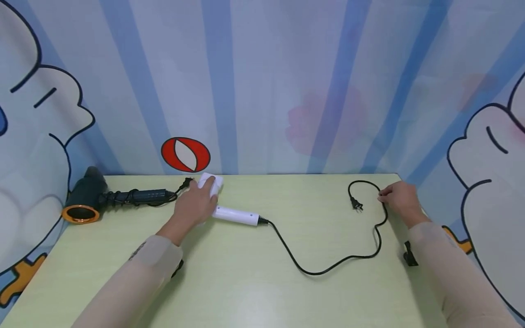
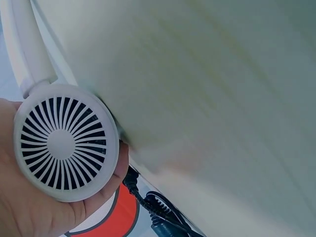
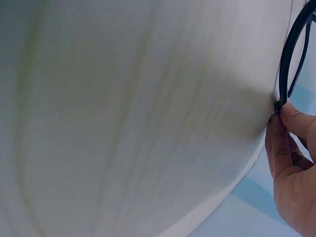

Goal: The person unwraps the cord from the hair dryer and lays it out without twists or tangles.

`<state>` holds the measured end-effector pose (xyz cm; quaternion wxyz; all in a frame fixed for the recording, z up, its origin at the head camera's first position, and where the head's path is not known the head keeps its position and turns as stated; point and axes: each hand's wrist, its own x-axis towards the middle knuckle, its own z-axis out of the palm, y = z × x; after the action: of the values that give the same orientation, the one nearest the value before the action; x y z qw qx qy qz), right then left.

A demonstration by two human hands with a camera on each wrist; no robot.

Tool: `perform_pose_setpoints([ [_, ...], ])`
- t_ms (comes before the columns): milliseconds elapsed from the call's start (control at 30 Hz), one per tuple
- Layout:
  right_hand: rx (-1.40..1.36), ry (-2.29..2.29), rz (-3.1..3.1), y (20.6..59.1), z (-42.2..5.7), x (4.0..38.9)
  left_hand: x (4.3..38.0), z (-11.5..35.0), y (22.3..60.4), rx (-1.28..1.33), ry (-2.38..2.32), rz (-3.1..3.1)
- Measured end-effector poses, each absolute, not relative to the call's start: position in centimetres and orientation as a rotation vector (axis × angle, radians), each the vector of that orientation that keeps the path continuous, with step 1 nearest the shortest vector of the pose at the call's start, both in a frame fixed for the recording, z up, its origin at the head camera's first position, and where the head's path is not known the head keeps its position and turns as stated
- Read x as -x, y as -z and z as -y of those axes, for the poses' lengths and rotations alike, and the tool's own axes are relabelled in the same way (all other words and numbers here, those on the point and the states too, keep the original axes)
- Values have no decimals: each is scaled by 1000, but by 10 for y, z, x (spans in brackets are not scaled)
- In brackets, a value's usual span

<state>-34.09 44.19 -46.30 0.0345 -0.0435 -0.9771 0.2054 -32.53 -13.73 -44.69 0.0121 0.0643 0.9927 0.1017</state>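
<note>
My left hand (image 1: 194,205) grips the head of a white hair dryer (image 1: 236,215) near the table's back edge. In the left wrist view its round slotted intake grille (image 2: 61,143) faces the camera, with my fingers wrapped round the housing. A black power cord (image 1: 316,273) runs from the handle in a loose curve to the right. There my right hand (image 1: 402,200) pinches the cord between thumb and fingertips, close to its plug (image 1: 357,204). In the right wrist view the cord (image 3: 286,64) rises in a bend from my fingertips.
At the back left lies a dark hair dryer (image 1: 88,193) with an orange-rimmed nozzle, its cord wound round the handle. Its plug (image 1: 186,183) is beside my left hand. A pale table (image 1: 254,296) carries everything, with a printed curtain (image 1: 266,91) behind its back edge.
</note>
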Motion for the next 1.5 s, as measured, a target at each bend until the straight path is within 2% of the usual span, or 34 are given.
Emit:
perform_pose_setpoints([
  [833,383,-713,2956,459,-461,339,336,131,443,-120,-286,-3065],
  [1500,296,-677,2956,455,-457,335,336,123,437,-51,-296,-3023],
])
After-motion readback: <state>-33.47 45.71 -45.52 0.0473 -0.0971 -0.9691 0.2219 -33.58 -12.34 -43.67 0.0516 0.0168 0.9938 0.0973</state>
